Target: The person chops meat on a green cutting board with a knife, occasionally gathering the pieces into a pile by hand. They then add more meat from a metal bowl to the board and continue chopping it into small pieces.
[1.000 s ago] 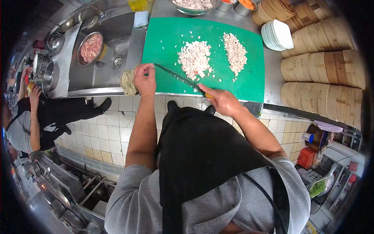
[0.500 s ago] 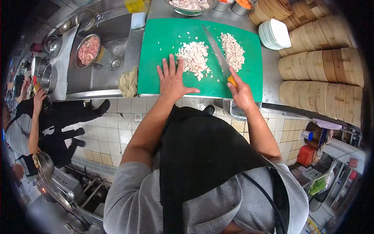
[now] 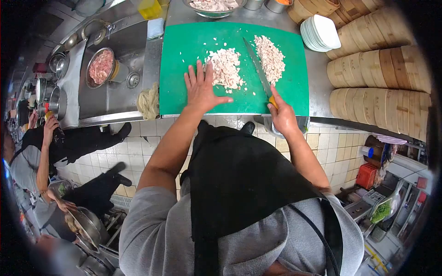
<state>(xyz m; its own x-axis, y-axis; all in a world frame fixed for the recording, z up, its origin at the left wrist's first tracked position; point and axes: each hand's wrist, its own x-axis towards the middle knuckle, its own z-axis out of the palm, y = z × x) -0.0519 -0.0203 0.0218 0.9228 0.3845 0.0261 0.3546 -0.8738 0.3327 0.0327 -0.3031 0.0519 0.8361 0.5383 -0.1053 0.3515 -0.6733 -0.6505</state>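
On the green cutting board (image 3: 184, 39) lie two heaps of finely chopped pale food, possibly meat: a left heap (image 3: 224, 69) and a right heap (image 3: 269, 57). My left hand (image 3: 201, 92) is spread flat on the board, its fingertips right at the left heap's edge. My right hand (image 3: 283, 115) is closed around the yellow handle of a knife (image 3: 258, 64). The long blade points away from me, between the heaps, its edge close along the right heap. A few loose bits are scattered around.
Bamboo steamers (image 3: 377, 73) and stacked white plates (image 3: 320, 33) line the right side. Behind the board stands a bowl of cut pieces (image 3: 215, 13). Left is a sink (image 3: 126, 50) with a bowl of pink meat (image 3: 101, 68) and a cloth (image 3: 148, 102). Co-workers (image 3: 32, 168) stand at far left.
The knife has shifted slightly, its blade now closer against the right heap. My left hand stays spread. At lower left, a co-worker has moved further into view with a metal pan.
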